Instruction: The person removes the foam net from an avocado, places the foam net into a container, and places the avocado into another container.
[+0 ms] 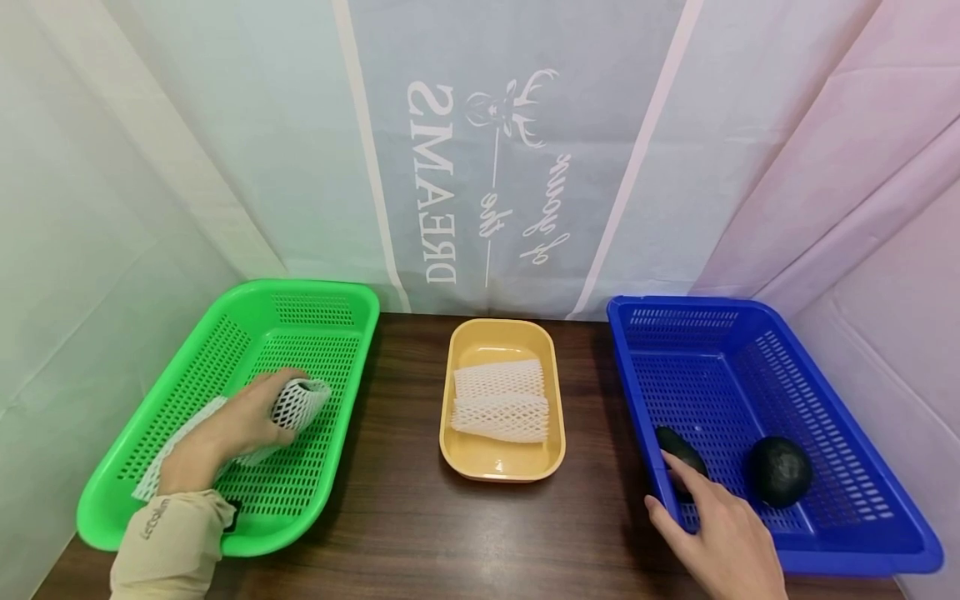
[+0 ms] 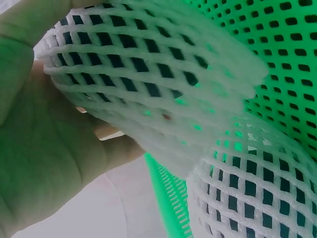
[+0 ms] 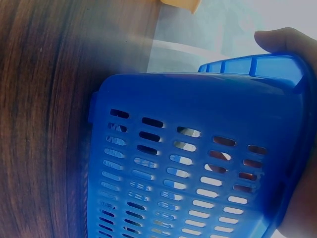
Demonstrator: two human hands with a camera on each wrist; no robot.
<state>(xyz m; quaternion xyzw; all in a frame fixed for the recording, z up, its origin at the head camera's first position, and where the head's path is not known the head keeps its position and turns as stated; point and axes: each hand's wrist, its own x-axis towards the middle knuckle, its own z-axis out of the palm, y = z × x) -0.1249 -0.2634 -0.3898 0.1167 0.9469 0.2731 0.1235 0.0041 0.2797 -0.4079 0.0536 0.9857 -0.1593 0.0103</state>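
In the head view my left hand (image 1: 251, 421) grips an avocado in a white foam net sleeve (image 1: 302, 404), low over the green basket (image 1: 358, 392). The left wrist view shows dark skin through the mesh, with part of the sleeve (image 2: 218, 114) loose beyond the fruit. A second netted avocado (image 2: 262, 198) lies beside it. My right hand (image 1: 723, 529) reaches over the near left rim of the blue basket (image 1: 633, 400), its fingers by a dark avocado (image 1: 686, 450). Its thumb (image 3: 280, 38) is straight and stays outside the rim. Whether those fingers touch the fruit is hidden.
Between the baskets a yellow tray (image 1: 502, 468) holds white foam net sleeves (image 1: 501, 400). Another dark avocado (image 1: 780, 472) lies in the blue basket. All stand on a dark wooden table (image 1: 405, 500), with a printed curtain (image 1: 517, 192) behind.
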